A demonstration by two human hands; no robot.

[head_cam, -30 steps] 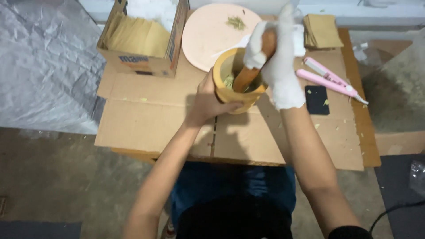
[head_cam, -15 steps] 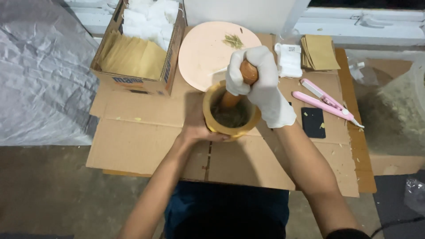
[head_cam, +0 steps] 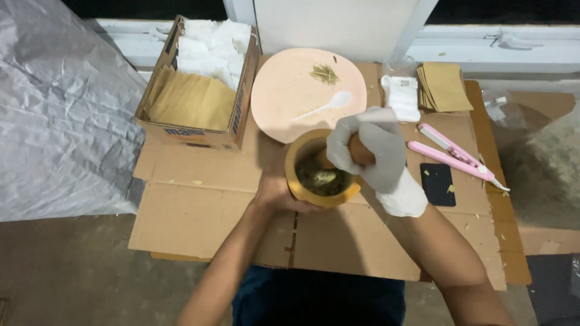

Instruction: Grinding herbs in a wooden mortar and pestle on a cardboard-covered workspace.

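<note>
A yellow wooden mortar (head_cam: 302, 187) stands on flattened cardboard (head_cam: 199, 205) in front of me, with crushed greenish herb inside. My left hand (head_cam: 275, 194), bare, wraps around the mortar's left and near side. My right hand (head_cam: 368, 151), in a white glove, is closed on a brown wooden pestle (head_cam: 356, 154) whose tip is down in the mortar. Just behind the mortar lies a round pink plate (head_cam: 290, 90) carrying a small pile of dried herb (head_cam: 324, 73) and a white plastic spoon (head_cam: 326, 105).
A cardboard box (head_cam: 235, 118) of brown and white sachets sits at the back left. At the right lie a white packet (head_cam: 403, 96), a stack of brown envelopes (head_cam: 445, 86), a pink heat sealer (head_cam: 456, 156) and a small black square (head_cam: 438, 184). Grey plastic sheeting (head_cam: 54, 115) covers the left.
The pestle and my gloved right hand have come down from raised above the mortar to low inside it. The white spoon on the plate has come into view. My left hand kept its grip.
</note>
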